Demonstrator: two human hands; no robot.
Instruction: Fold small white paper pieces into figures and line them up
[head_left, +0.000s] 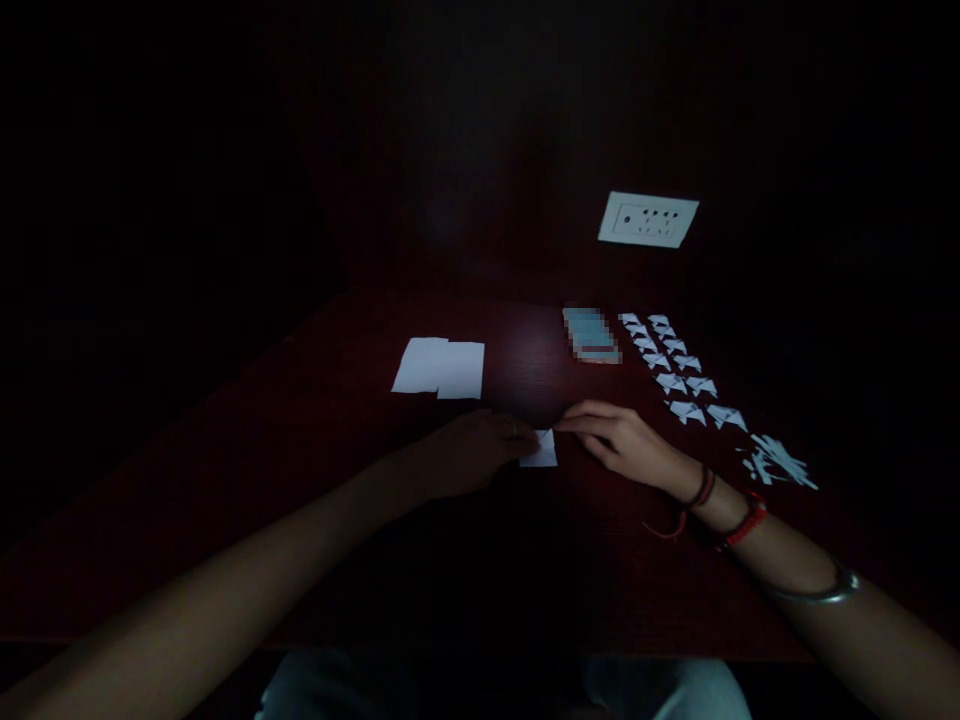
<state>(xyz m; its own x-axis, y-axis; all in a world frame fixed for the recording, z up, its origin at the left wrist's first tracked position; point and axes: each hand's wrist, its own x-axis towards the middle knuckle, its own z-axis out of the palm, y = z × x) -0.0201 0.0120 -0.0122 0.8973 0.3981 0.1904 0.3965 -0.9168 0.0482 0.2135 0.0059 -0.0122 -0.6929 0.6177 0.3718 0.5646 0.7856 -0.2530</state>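
A small white piece of folded paper [541,458] lies on the dark red table in front of me, a diagonal fold line showing near its top. My left hand [480,455] comes in from the left, its closed fingers holding the paper down at its left and upper part. From the other side my right hand [619,440] reaches over, thumb and fingertips brought together at the paper's upper right corner. Dim light hides the exact grip of both hands. Red cord bracelets and a metal bangle circle my right wrist and forearm.
Two overlapping stacks of white paper [442,368] lie beyond my left hand. A blurred light-blue rectangular object [592,335] sits farther back. Along the right run two rows of small folded paper shapes [686,412], then a pile of paper strips [780,462]. A socket plate [649,220] is on the wall.
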